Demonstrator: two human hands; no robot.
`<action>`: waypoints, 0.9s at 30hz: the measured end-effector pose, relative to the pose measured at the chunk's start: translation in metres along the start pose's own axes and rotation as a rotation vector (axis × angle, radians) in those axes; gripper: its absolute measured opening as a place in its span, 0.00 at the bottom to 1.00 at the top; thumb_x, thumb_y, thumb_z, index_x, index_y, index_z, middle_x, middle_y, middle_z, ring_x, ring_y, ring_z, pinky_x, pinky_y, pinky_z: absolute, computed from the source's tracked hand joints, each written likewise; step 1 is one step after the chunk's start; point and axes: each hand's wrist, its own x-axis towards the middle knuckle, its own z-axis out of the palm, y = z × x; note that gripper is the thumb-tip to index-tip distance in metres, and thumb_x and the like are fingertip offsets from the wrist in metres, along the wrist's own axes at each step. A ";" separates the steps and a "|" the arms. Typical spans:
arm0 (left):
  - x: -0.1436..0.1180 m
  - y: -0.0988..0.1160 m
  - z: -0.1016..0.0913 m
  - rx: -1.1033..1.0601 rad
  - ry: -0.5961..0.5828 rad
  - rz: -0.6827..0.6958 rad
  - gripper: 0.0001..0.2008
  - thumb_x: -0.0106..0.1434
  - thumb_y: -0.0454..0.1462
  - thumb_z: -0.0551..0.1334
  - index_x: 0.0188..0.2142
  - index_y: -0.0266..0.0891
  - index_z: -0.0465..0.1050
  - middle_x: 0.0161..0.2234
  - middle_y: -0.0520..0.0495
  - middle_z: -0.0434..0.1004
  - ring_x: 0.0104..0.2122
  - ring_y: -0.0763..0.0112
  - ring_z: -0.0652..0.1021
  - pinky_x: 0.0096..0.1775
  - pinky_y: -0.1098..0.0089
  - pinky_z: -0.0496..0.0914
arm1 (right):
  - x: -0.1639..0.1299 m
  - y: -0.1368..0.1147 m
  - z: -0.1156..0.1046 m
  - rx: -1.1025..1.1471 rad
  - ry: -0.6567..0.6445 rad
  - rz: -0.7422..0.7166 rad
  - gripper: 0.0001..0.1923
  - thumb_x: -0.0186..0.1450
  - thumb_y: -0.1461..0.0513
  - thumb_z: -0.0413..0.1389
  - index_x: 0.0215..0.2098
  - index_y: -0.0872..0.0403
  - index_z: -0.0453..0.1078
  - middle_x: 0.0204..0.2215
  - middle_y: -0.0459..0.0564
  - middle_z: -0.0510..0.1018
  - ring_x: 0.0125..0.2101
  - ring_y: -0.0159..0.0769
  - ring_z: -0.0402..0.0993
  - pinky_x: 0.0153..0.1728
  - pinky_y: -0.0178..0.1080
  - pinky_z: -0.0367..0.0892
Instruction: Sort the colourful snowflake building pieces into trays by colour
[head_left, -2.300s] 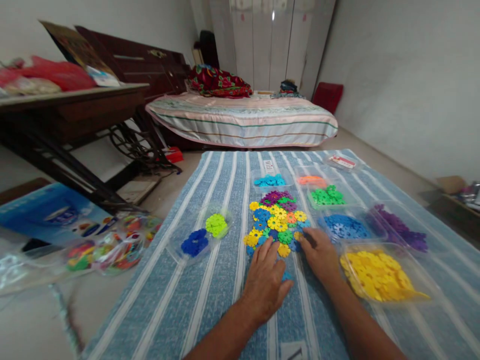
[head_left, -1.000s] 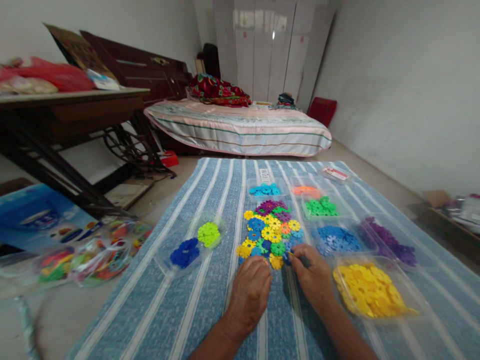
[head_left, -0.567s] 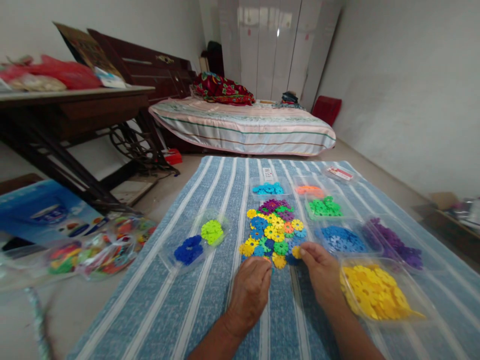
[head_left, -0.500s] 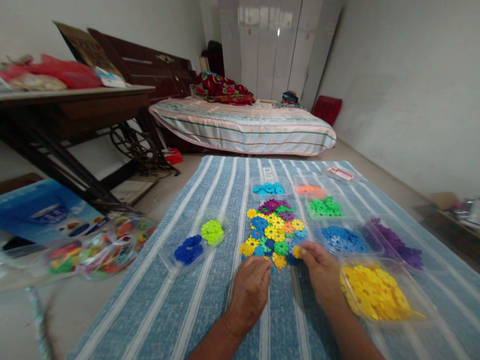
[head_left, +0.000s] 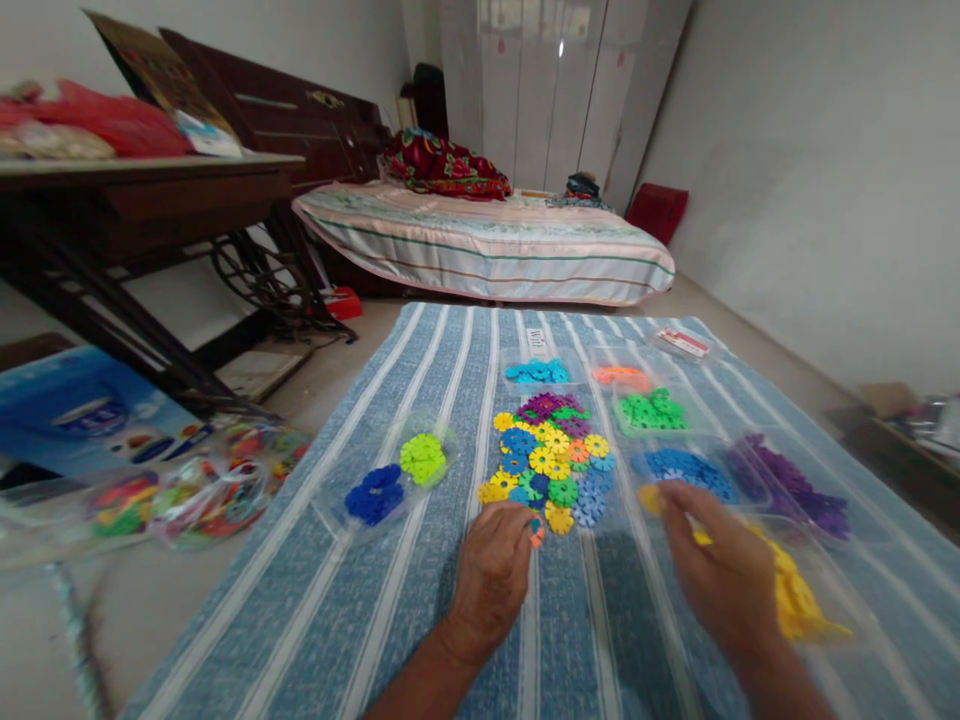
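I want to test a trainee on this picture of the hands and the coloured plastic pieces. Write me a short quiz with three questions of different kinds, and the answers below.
1. True or false: the right hand is above the tray of yellow pieces.
2. Multiple choice: what colour is the piece at the fingertips of the left hand? A) purple B) orange C) white
3. Fill in: the mixed pile lies on a blue and white striped ____.

Key
1. True; it carries a yellow piece at its fingertips, blurred.
2. B; an orange piece at the near edge of the pile.
3. cloth
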 end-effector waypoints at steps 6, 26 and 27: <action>-0.003 0.001 0.002 -0.005 0.039 -0.112 0.10 0.63 0.31 0.54 0.41 0.39 0.70 0.35 0.46 0.77 0.37 0.69 0.77 0.40 0.67 0.74 | 0.002 0.034 -0.050 -0.460 -0.007 -0.101 0.20 0.64 0.50 0.44 0.31 0.51 0.72 0.29 0.54 0.79 0.28 0.45 0.75 0.31 0.46 0.67; -0.007 0.001 0.003 -0.045 0.106 -0.075 0.13 0.61 0.28 0.55 0.45 0.38 0.68 0.35 0.46 0.77 0.36 0.71 0.78 0.40 0.71 0.75 | -0.022 -0.046 0.070 0.430 -0.748 0.236 0.10 0.62 0.59 0.49 0.26 0.53 0.70 0.23 0.44 0.75 0.26 0.33 0.71 0.27 0.33 0.61; -0.006 0.001 0.003 -0.036 0.114 -0.083 0.12 0.61 0.28 0.56 0.44 0.38 0.68 0.35 0.46 0.76 0.37 0.71 0.78 0.41 0.70 0.75 | -0.021 -0.045 0.070 0.437 -0.756 0.245 0.11 0.61 0.59 0.50 0.25 0.53 0.70 0.21 0.44 0.74 0.25 0.33 0.69 0.27 0.33 0.61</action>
